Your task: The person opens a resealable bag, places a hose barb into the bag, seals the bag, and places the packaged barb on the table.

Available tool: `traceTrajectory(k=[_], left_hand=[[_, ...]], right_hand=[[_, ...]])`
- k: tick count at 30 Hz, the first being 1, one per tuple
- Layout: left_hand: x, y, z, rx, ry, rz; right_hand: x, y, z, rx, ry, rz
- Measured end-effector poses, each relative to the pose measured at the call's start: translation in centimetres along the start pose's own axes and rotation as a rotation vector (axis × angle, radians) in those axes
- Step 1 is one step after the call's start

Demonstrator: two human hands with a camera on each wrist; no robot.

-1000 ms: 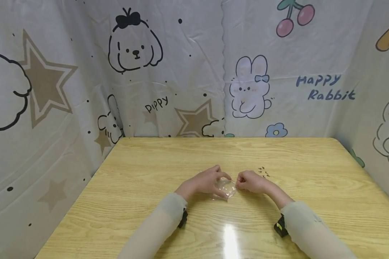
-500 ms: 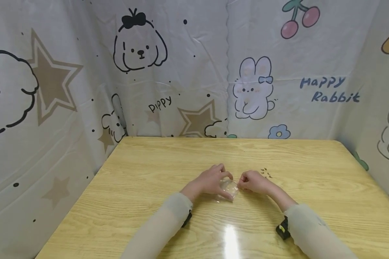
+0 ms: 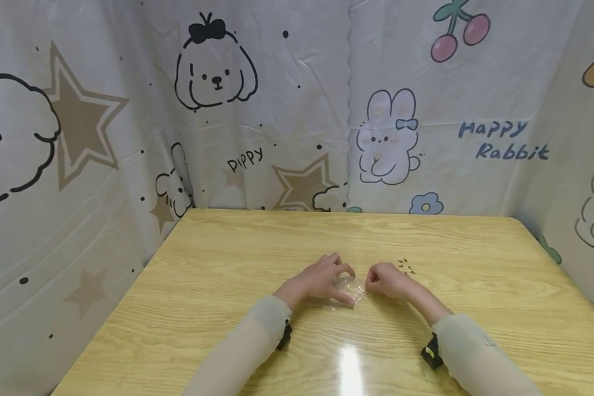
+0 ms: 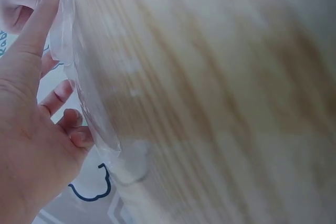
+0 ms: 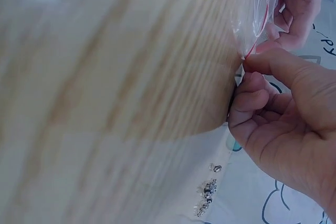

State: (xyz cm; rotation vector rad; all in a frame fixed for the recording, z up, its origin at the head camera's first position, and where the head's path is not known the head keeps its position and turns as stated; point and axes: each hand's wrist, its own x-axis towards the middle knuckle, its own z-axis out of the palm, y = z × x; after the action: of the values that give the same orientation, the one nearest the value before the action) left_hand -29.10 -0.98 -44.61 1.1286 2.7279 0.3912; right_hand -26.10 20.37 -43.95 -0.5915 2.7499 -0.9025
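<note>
A clear plastic zip bag (image 3: 350, 287) lies low over the table between the two hands. Its red seal line (image 5: 265, 18) shows in the right wrist view. My left hand (image 3: 319, 278) holds the bag from the left, thumb on the near edge and forefinger at the far edge, spread apart. My right hand (image 3: 390, 280) pinches the bag's right corner between thumb and forefinger, the other fingers curled in. Whether anything lies inside the bag, I cannot tell. Several tiny metallic pieces (image 3: 406, 267) are scattered just beyond the right hand.
The wood-grain table (image 3: 247, 242) reaches back to a printed curtain (image 3: 297, 110), which also hangs along both sides. A bright light reflection falls on the tabletop near the front. Dark wrist mounts (image 3: 432, 352) sit below both sleeves.
The whole head view has shifted slightly, so table and hands appear a little further right than at first. Both hands keep their hold on the bag with barely any movement.
</note>
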Motion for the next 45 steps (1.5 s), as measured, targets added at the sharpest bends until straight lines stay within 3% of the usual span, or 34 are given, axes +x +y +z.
traceTrajectory(k=[5, 11, 15, 23, 34, 45], left_hand=[[0.1, 0.1, 0.1, 0.005, -0.007, -0.018], [0.1, 0.4, 0.0, 0.025, 0.004, -0.016], [0.2, 0.4, 0.0, 0.031, 0.002, -0.018], [0.3, 0.4, 0.0, 0.065, -0.004, -0.021], [0.1, 0.6, -0.2, 0.063, -0.002, -0.02], [-0.1, 0.8, -0.3, 0.046, -0.008, -0.029]], right_hand=[[0.0, -0.1, 0.0, -0.018, 0.002, 0.006], [-0.4, 0.5, -0.3, 0.097, 0.0, 0.055], [-0.6, 1.3, -0.8, 0.145, 0.051, 0.061], [-1.7, 2.6, -1.8, 0.109, 0.146, 0.113], [-4.0, 4.8, -3.4, 0.066, 0.184, 0.164], [-5.0, 5.9, -3.6, -0.007, 0.186, 0.136]])
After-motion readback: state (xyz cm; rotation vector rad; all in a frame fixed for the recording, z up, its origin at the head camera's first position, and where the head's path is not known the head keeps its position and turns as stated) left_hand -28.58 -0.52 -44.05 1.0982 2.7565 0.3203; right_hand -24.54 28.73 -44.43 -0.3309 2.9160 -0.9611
